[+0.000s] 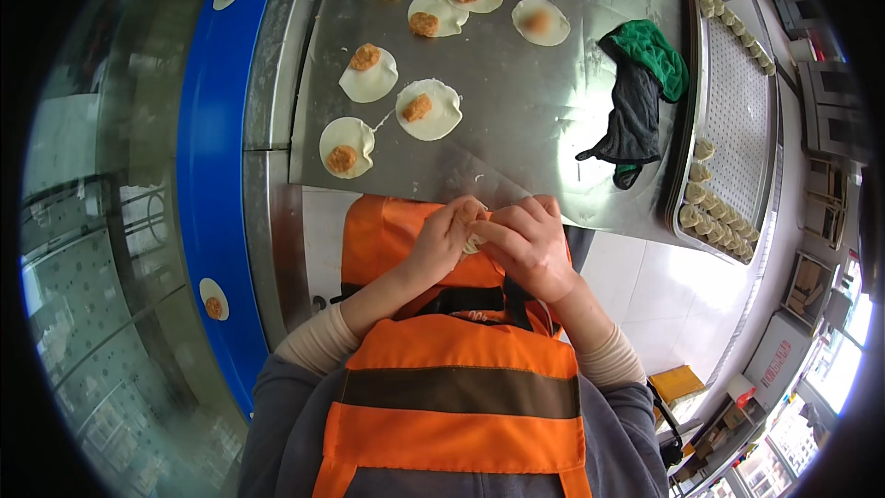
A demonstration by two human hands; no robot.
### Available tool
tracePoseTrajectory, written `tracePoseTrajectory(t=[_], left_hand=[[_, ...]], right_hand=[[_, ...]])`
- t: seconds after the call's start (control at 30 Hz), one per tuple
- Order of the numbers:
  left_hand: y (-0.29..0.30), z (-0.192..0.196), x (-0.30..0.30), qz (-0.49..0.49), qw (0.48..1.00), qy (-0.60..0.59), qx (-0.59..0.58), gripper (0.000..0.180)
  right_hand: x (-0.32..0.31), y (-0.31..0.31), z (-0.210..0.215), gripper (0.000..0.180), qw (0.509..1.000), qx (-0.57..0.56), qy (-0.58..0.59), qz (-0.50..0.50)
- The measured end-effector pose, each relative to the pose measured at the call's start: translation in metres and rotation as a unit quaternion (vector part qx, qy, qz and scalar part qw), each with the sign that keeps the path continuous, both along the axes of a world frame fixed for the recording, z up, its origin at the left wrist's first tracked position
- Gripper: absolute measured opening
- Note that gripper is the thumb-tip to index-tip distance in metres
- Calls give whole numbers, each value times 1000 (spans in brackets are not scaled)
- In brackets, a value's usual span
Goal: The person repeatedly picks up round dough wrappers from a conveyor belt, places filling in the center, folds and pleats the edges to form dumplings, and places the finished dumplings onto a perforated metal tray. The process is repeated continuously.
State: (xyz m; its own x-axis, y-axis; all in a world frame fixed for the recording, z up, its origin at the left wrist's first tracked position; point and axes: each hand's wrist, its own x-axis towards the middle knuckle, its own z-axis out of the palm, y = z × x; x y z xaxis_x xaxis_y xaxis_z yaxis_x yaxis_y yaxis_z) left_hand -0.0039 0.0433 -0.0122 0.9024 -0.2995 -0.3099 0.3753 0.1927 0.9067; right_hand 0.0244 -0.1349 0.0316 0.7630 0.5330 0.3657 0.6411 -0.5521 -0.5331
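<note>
Both hands meet just below the steel table's near edge, above my orange vest. My left hand [449, 232] and my right hand [526, 244] pinch one pale dumpling [475, 242] between their fingertips; most of it is hidden by the fingers. On the steel table [516, 120] lie several round dough wrappers, each with a lump of orange-brown filling; the nearest ones are a wrapper [428, 110] straight ahead and a wrapper [347, 146] to the left.
A perforated metal tray [737, 101] at the right holds rows of folded dumplings along its edges. A green and dark cloth [641, 97] lies beside it. A blue conveyor belt [214, 129] at the left carries single filled wrappers. White tiled floor is below right.
</note>
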Motion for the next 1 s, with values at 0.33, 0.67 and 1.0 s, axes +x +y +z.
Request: tracePoseTrajectory(t=[0.33, 0.67, 1.0], left_hand=[[3, 1, -2, -2, 1000, 29, 5, 39], [-4, 7, -5, 10, 997, -42, 67, 41], [-3, 8, 1, -3, 993, 118, -22, 40]], right_hand=[[-13, 2, -9, 13, 922, 177, 333, -87], [-14, -5, -4, 20, 941, 118, 308, -73], [-9, -10, -5, 22, 998, 27, 61, 11]])
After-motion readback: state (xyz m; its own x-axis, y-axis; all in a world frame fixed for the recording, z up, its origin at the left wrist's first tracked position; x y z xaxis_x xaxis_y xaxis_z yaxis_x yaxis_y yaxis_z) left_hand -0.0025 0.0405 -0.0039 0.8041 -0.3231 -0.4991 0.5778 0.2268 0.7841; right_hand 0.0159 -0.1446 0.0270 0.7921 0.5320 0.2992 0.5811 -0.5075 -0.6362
